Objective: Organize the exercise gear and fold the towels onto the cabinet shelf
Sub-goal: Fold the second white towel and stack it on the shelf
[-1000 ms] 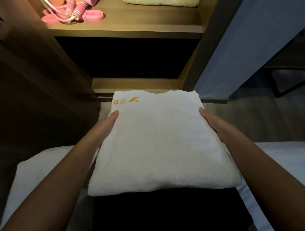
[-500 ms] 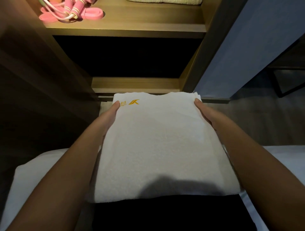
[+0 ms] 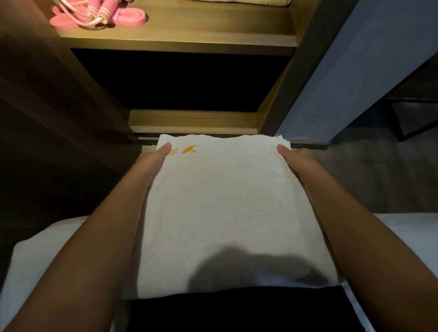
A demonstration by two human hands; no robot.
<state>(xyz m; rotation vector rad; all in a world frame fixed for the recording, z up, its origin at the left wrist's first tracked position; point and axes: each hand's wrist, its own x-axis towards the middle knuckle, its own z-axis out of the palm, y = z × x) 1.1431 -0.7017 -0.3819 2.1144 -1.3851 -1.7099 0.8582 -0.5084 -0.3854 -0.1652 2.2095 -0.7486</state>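
**Keep the fold flat on the way up**

The folded white towel (image 3: 225, 208) is held level in the air above the bed (image 3: 42, 246), its far edge just short of the cabinet (image 3: 284, 106). The left hand (image 3: 154, 161) and right hand (image 3: 294, 161) grip its side edges near the far corners, thumbs on top and fingers out of sight beneath. Lifting both sides evenly should stop the layers sliding. The lit shelf (image 3: 189, 35) looks the likely spot, beside the green towel (image 3: 244, 2) and clear of the pink jump rope (image 3: 94, 14) and band (image 3: 128, 20).
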